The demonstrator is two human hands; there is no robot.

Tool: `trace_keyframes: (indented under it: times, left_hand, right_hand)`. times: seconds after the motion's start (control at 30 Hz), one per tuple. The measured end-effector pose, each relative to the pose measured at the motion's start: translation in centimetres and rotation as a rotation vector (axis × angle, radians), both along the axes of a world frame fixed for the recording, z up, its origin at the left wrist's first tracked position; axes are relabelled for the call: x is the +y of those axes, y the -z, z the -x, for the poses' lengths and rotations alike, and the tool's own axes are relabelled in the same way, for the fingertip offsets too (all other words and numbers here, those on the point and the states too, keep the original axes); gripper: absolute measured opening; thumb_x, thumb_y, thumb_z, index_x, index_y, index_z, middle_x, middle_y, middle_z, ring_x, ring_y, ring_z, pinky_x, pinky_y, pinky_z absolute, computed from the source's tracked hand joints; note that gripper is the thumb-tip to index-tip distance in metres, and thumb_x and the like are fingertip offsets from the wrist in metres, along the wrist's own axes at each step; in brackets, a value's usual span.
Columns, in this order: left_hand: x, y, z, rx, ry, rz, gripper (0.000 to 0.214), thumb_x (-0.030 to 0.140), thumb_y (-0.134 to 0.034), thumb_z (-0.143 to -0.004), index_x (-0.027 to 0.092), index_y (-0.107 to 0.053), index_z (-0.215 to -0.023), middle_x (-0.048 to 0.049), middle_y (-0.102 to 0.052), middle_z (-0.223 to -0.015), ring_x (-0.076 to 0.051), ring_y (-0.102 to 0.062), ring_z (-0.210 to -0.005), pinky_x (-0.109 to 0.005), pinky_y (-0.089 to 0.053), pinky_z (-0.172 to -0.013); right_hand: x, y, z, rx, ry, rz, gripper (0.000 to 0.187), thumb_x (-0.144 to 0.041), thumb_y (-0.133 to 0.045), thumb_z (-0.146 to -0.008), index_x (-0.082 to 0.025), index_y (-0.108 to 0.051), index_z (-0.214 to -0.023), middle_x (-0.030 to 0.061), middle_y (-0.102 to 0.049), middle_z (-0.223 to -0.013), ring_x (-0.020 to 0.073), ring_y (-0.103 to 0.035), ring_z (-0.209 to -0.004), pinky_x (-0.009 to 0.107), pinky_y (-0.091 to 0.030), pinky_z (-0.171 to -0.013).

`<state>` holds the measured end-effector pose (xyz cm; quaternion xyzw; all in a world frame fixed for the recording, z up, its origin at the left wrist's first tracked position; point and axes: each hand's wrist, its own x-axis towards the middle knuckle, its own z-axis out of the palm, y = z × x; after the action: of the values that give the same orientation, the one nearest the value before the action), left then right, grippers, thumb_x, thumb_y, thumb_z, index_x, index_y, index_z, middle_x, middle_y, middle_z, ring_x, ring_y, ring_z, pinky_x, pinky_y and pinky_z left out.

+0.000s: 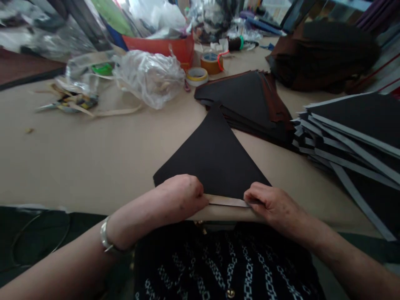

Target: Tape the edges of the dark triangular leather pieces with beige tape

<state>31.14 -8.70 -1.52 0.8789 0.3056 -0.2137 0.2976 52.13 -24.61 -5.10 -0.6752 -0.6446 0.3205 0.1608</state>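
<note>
A black triangular sheet (212, 158), perhaps leather or leatherette, lies flat on the beige table (78, 162) with its point away from me. Its near edge has a pale strip (226, 201) along it. My left hand (183, 196) pinches the left end of that edge, fingers curled over it. My right hand (271, 204) grips the same edge further right, with its fingertips on the strip. A metal bracelet (106, 238) circles my left wrist. The sheet's underside is hidden.
A stack of black triangular sheets (246, 102) lies just beyond the point. A larger stack with grey edges (353, 133) is at right, and a dark brown pile (321, 56) behind it. Further back are a plastic bag (149, 77), tape rolls (211, 62) and an orange tub (159, 48).
</note>
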Motion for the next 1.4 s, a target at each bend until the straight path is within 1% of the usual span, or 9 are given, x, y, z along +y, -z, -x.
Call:
trace_keyframes:
  times: [0.07, 0.17, 0.4, 0.57, 0.63, 0.73, 0.87, 1.07, 1.4]
  left_hand:
    - [0.2, -0.6, 0.3, 0.028, -0.024, 0.048, 0.037, 0.047, -0.048, -0.077, 0.018, -0.058, -0.057, 0.0003, -0.047, -0.049, -0.01, -0.039, -0.044, -0.025, -0.023, -0.044]
    - [0.8, -1.0, 1.0, 0.065, -0.074, 0.091, 0.035, 0.048, -0.052, -0.075, 0.017, -0.06, -0.059, 0.0009, -0.048, -0.05, -0.01, -0.039, -0.045, -0.024, -0.024, -0.044]
    - [3.0, 0.4, 4.5, 0.087, -0.153, 0.024, 0.034, 0.043, -0.048, -0.077, 0.017, -0.06, -0.059, 0.0018, -0.047, -0.051, -0.009, -0.037, -0.046, -0.023, -0.024, -0.046]
    - [4.1, 0.6, 6.7, 0.135, -0.162, -0.063, 0.03, 0.039, -0.047, -0.077, 0.017, -0.064, -0.063, -0.0018, -0.055, -0.055, -0.012, -0.045, -0.051, -0.025, -0.028, -0.051]
    - [4.1, 0.4, 7.4, 0.098, -0.127, -0.131, 0.031, 0.038, -0.045, -0.079, 0.018, -0.063, -0.063, -0.0032, -0.057, -0.058, -0.013, -0.047, -0.053, -0.026, -0.03, -0.053]
    - [3.7, 0.2, 8.5, 0.036, -0.093, -0.247, 0.035, 0.039, -0.04, -0.084, 0.018, -0.061, -0.066, -0.0045, -0.058, -0.063, -0.014, -0.049, -0.055, -0.028, -0.031, -0.056]
    - [2.9, 0.2, 9.6, 0.001, -0.057, -0.425, 0.04, 0.04, -0.035, -0.088, 0.017, -0.061, -0.069, -0.0049, -0.056, -0.064, -0.014, -0.048, -0.051, -0.029, -0.027, -0.053]
    - [2.4, 0.6, 10.2, -0.04, 0.005, -0.533, 0.039, 0.036, -0.035, -0.092, 0.018, -0.063, -0.072, -0.0051, -0.059, -0.068, -0.016, -0.053, -0.056, -0.029, -0.031, -0.054]
    - [2.3, 1.7, 11.2, -0.132, 0.075, -0.594, 0.038, 0.031, -0.036, -0.093, 0.017, -0.063, -0.071, -0.004, -0.057, -0.064, -0.015, -0.05, -0.052, -0.03, -0.031, -0.053]
  right_hand:
    - [0.1, 0.7, 0.1, -0.05, -0.002, 0.002, 0.011, -0.016, -0.049, -0.086, -0.022, -0.057, -0.081, -0.0003, -0.056, -0.083, 0.0129, -0.052, -0.07, 0.027, -0.037, -0.065]
    - [-0.1, 0.6, 0.4, -0.076, 0.006, 0.011, 0.013, -0.015, -0.048, -0.087, -0.022, -0.056, -0.081, -0.0005, -0.055, -0.083, 0.0131, -0.052, -0.07, 0.027, -0.037, -0.064]
    - [-0.3, 0.1, 0.9, -0.094, 0.041, 0.012, 0.014, -0.015, -0.047, -0.088, -0.022, -0.057, -0.083, -0.0005, -0.054, -0.084, 0.0137, -0.052, -0.072, 0.028, -0.037, -0.064]
    - [-0.7, 0.6, 0.7, -0.075, 0.011, -0.051, 0.015, -0.018, -0.046, -0.092, -0.025, -0.058, -0.09, -0.0005, -0.054, -0.086, 0.0141, -0.053, -0.075, 0.027, -0.039, -0.065]
    - [-1.0, 0.8, 0.6, -0.089, -0.027, -0.091, 0.017, -0.016, -0.046, -0.092, -0.026, -0.058, -0.099, 0.0001, -0.055, -0.089, 0.0144, -0.054, -0.077, 0.027, -0.04, -0.065]
    - [-1.4, 1.1, 0.7, -0.216, -0.128, -0.223, 0.035, -0.007, -0.045, -0.087, -0.027, -0.055, -0.113, 0.002, -0.054, -0.093, 0.0157, -0.054, -0.077, 0.026, -0.041, -0.062]
    - [-1.2, 0.9, 1.0, -0.413, -0.309, -0.365, 0.043, -0.002, -0.041, -0.086, -0.025, -0.052, -0.121, 0.0028, -0.052, -0.084, 0.0171, -0.051, -0.07, 0.026, -0.039, -0.055]
    - [0.0, 0.5, 1.3, -0.418, -0.474, -0.347, 0.042, -0.004, -0.043, -0.087, -0.018, -0.048, -0.127, 0.0048, -0.053, -0.089, 0.0183, -0.051, -0.073, 0.029, -0.042, -0.058]
    - [0.5, 1.0, 0.9, -0.444, -0.533, -0.422, 0.045, -0.003, -0.04, -0.087, -0.015, -0.045, -0.13, 0.0053, -0.054, -0.088, 0.0182, -0.05, -0.072, 0.029, -0.043, -0.059]
